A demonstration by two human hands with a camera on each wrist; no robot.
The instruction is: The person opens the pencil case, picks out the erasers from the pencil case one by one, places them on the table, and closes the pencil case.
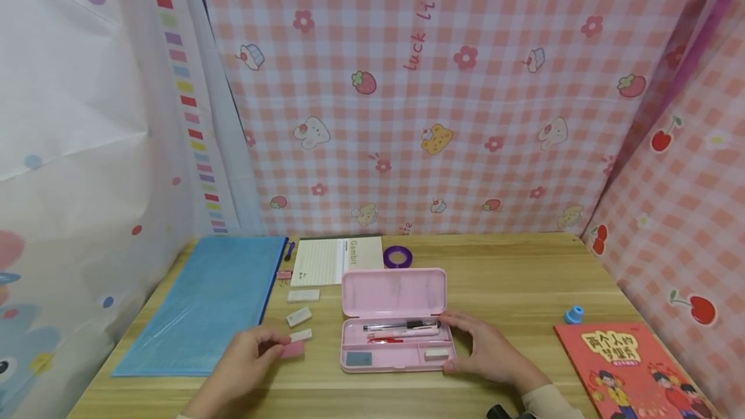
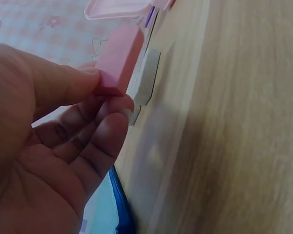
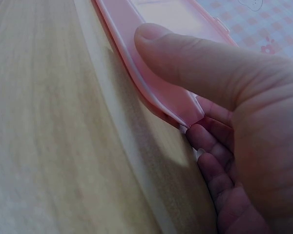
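Observation:
In the head view, my left hand (image 1: pixel 247 361) pinches a pink eraser (image 1: pixel 293 349) between thumb and fingers. The left wrist view shows this pink block (image 2: pixel 118 61) with one end at the fingertips. Just behind it lies a white eraser (image 1: pixel 301 335), with a second white eraser (image 1: pixel 299 317) and a third farther back. An open pink pencil case (image 1: pixel 372 293) stands at the centre, its lid tipped back. Pens (image 1: pixel 401 326), a grey-blue eraser (image 1: pixel 359 359) and a whitish eraser (image 1: pixel 436 354) lie inside. My right hand (image 1: pixel 485 348) holds the case's right end, thumb near its front corner.
A blue zip folder (image 1: pixel 215 302) covers the left of the table. Behind the case are a notebook (image 1: pixel 320 260) and a purple tape roll (image 1: pixel 398 248). A small blue object (image 1: pixel 574 314) and a red book (image 1: pixel 631 367) lie at the right.

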